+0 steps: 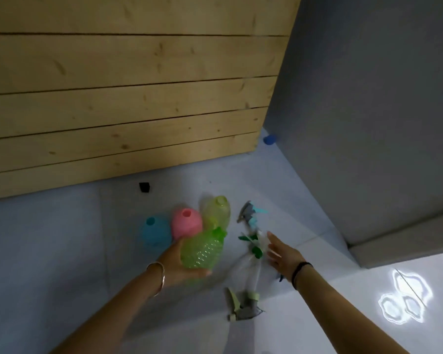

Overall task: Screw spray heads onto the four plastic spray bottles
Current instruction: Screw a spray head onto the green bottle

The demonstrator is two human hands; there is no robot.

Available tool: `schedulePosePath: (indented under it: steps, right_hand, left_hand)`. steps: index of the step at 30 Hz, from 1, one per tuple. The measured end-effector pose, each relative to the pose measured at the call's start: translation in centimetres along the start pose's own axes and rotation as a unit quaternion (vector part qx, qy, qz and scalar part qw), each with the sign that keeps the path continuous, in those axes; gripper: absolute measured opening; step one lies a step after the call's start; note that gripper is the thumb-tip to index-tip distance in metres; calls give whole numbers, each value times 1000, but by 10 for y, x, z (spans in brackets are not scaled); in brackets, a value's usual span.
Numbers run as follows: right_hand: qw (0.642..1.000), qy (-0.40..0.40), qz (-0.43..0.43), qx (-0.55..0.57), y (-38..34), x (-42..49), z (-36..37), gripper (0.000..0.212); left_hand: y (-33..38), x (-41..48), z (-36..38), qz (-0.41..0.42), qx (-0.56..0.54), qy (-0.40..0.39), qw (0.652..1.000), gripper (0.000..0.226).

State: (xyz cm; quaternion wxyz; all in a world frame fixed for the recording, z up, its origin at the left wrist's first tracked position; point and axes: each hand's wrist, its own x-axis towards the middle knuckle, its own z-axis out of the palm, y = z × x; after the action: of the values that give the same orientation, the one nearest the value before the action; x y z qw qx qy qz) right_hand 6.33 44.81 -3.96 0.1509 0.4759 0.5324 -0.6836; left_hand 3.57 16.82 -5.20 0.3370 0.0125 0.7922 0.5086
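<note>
Head view, looking down at a pale floor (62, 251) beside a wooden plank wall (125, 98). The left hand (179, 264) is curled around the lower body of a bright green bottle (202, 251), cupping it from below and the left, with the thumb along its bottom edge; the bottle is tilted, its open neck pointing up and away. Just behind it stand three more bottles without heads: a blue bottle (155, 232) on the left, a pink bottle (186, 223) touching the green one, and a yellow-green bottle (218, 210) to the right of the pink.

The right hand (283, 256) is flat, fingers stretched out and slightly apart, holding nothing. Its fingertips reach a green-and-white spray head (253, 242) lying on the floor just left of them; whether they touch it is blurred. A light-blue-and-grey spray head (251, 213) lies further away, near the yellow-green bottle. A pale green-and-grey spray head (243, 305) lies closer to the camera, between the two forearms, its clear tube running up toward the right hand. A small black object (144, 187) sits by the wall's foot, and a blue object (269, 140) in the far corner.
</note>
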Motion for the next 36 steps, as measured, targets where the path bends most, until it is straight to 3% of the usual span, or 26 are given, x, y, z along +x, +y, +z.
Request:
schedulePosePath:
  steps: [2, 5, 12, 17, 21, 23, 25, 29, 33, 36]
  right_hand:
    - [999, 22, 27, -5, 20, 16, -6, 70]
    - [996, 44, 42, -64, 36, 36, -2, 77]
    - [963, 140, 39, -228, 37, 58, 18, 81]
    - [968, 167, 34, -183, 41, 65, 22, 72]
    - [993, 100, 53, -16, 46, 57, 21, 67]
    - [997, 73, 9, 10, 36, 43, 16, 36]
    - [995, 68, -55, 38, 19, 21, 8, 23]
    - [978, 40, -159, 127, -24, -37, -8, 22]
    - [958, -3, -249, 142, -70, -102, -20, 12]
    - [941, -33, -297, 159, -100, -149, -27, 30]
  left_hand:
    - [-7, 5, 7, 2, -32, 3, 999, 102]
    - [-15, 13, 13, 3, -65, 4, 998, 91]
    - [-23, 27, 23, -7, -75, -18, 997, 98]
    - [-19, 28, 21, -6, -49, -14, 999, 100]
    - [-5, 18, 14, 0, -2, -12, 1000, 102]
    - [6, 12, 9, 1, 40, -6, 999, 106]
    - [25, 4, 4, 2, 76, 3, 997, 107]
    - [75, -15, -6, 37, 100, 40, 993, 106]
    - [126, -46, -12, 92, 84, 71, 990, 78]
    - [157, -76, -18, 132, 82, 88, 984, 74]
